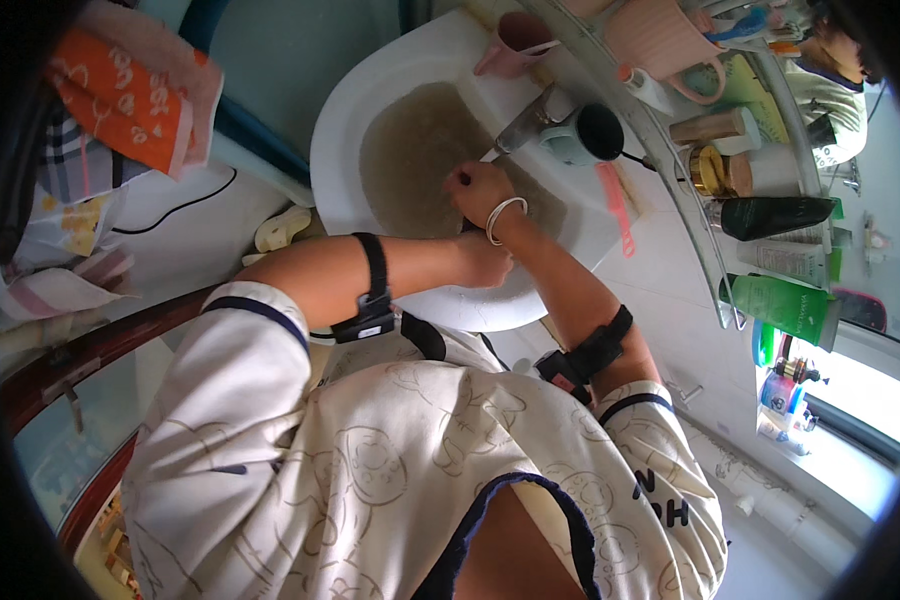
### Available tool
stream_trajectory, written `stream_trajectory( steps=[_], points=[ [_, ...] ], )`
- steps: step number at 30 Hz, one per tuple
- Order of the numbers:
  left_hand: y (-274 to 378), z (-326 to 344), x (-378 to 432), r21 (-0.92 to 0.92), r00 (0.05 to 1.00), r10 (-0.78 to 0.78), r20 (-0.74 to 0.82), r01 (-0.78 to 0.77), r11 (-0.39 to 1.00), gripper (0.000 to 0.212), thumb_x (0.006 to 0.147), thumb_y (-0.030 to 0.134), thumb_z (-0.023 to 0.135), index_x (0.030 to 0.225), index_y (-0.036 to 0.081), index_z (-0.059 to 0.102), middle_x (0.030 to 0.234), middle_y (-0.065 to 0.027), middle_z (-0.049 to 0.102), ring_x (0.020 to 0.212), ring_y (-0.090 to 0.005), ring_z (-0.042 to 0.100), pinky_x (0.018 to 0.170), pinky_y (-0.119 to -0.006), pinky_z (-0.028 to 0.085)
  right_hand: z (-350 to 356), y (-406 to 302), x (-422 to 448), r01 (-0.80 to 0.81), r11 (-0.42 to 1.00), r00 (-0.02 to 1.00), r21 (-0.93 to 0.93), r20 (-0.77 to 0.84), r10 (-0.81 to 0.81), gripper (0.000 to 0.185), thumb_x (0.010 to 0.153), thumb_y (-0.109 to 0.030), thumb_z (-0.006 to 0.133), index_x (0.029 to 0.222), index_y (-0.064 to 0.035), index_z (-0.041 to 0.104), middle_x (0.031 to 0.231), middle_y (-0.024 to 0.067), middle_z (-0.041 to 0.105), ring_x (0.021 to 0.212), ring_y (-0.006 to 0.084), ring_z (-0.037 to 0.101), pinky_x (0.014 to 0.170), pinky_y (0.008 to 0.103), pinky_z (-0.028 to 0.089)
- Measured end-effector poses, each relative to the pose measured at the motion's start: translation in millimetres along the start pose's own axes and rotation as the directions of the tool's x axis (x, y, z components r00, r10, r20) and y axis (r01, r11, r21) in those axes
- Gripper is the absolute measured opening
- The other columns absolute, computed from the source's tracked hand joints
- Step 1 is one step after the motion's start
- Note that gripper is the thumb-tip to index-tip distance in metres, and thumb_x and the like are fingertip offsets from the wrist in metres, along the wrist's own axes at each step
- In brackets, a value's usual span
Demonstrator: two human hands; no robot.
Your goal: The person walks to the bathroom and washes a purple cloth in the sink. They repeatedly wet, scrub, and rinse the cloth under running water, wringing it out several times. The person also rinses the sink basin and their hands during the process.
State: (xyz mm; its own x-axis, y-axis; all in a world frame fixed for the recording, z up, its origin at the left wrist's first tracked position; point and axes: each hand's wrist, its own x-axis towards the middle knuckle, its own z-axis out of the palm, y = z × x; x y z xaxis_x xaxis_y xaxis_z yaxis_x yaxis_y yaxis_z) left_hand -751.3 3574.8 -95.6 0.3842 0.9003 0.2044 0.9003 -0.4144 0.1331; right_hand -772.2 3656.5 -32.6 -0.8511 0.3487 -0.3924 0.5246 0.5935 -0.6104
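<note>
Both my hands are over a white washbasin [337, 127] holding cloudy brownish water [412, 142]. My right hand [484, 191], with a pale bangle [499, 219] at its wrist, has its fingers curled just below the faucet [529, 120]. A thin bright stream comes from the spout toward this hand. My left hand [486, 259] is a closed fist beneath the right wrist, nearer my body. A small dark item [468, 224], perhaps cloth, shows between the two hands, and a dark patch is visible within the right fingers. Most of it is hidden by my hands.
A pink cup [523, 45], a dark-lined mug [598, 133] and a pink comb [615, 206] are on the basin's rim. To the right, a glass shelf with a metal rail [690, 165] carries a green tube [784, 304] and several bottles. Bags [131, 105] hang at left.
</note>
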Motion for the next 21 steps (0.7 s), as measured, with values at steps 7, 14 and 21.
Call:
stream_trajectory(
  steps=[7,14,21],
  points=[
    [-34,-140,-53,-0.571,0.883,-0.352,-0.310,0.123,0.811,0.021,0.061,0.001,0.062,0.081,0.009,0.061,0.096,-0.0063,0.059,0.093,-0.0262,0.058,0.085,-0.036,0.044,-58,-1,-3,0.402,0.905,0.868,0.139,-0.372,-0.329,0.032,0.086,-0.024,0.057,0.111,-0.0034,0.057,0.111,0.0197,0.058,0.100,0.0359,0.057,0.083,0.0398,0.047],
    [-47,-180,-143,-0.872,0.299,-0.917,0.264,-0.332,-0.360,0.043,0.068,0.000,0.052,0.111,0.003,0.055,0.110,-0.0126,0.057,0.097,-0.0242,0.058,0.088,-0.037,0.048,-66,-4,-16,0.254,0.905,0.764,-0.340,-0.503,-0.404,0.062,0.081,-0.010,0.058,0.136,-0.0001,0.032,0.141,0.0188,0.033,0.115,0.0377,0.050,0.084,0.0401,0.050],
    [-17,-129,-210,-0.451,0.396,-0.777,0.489,-0.648,-0.614,0.057,0.072,0.013,0.052,0.128,0.006,0.045,0.123,-0.0160,0.049,0.093,-0.0231,0.057,0.082,-0.037,0.049,-57,-9,-26,0.082,0.953,0.819,-0.291,-0.526,-0.230,0.066,0.080,-0.014,0.057,0.139,-0.0016,0.028,0.145,0.0189,0.027,0.115,0.0372,0.050,0.078,0.0421,0.052]
  ],
)
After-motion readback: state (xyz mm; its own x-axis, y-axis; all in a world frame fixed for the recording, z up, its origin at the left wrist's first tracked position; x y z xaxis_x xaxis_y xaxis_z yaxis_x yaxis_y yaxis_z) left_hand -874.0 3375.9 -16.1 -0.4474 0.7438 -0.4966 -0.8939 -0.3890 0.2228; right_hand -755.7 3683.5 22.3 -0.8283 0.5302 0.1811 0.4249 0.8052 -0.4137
